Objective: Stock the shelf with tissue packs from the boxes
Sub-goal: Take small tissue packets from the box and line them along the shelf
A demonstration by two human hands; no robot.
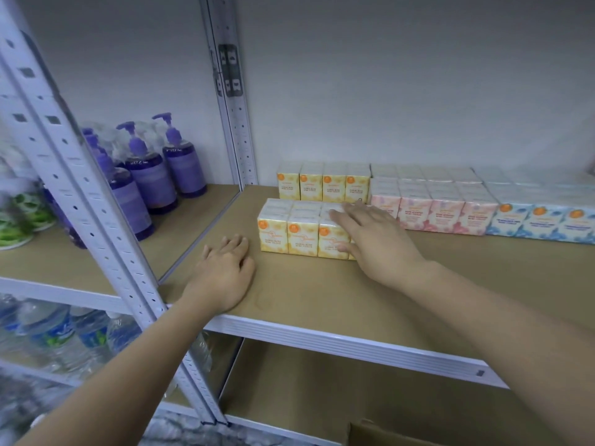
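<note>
1. Bottles (154, 175) of purple liquid with pump tops are seen at the far left, on the neighbouring shelf bay beyond the white upright (96, 207); water bottles (54, 333) are stored on the level below them.
2. The left hand (222, 275) is laid palm down on the bare shelf (322, 300) near its front edge, the fingers loosely curled and nothing held. It lies just beside the left end of the yellow front block, apart from it.
3. The yellow front block (296, 230) of tissue packs is set on the shelf with its long axis running left to right, parallel to the shelf edge. A gap is left between it and the yellow back row (322, 186), which stands nearer the wall.
4. The right hand (373, 239) is rested on the right end of the front block, fingers straight and spread over its top, the thumb against its front face. No pack is gripped; the hand is flat, as for pushing.
5. The block lies directly ahead of and under the right hand, so that hand is the nearer one. The coming move is judged to be a push away from the person, across the block's long axis, to close the gap to the back row.
6. Pink packs (444, 210) are stacked to the right, touching the yellow back row, and blue packs (544, 220) follow further right.
7. A cardboard box (380, 434) is partly visible at the bottom edge, below the shelf.
</note>
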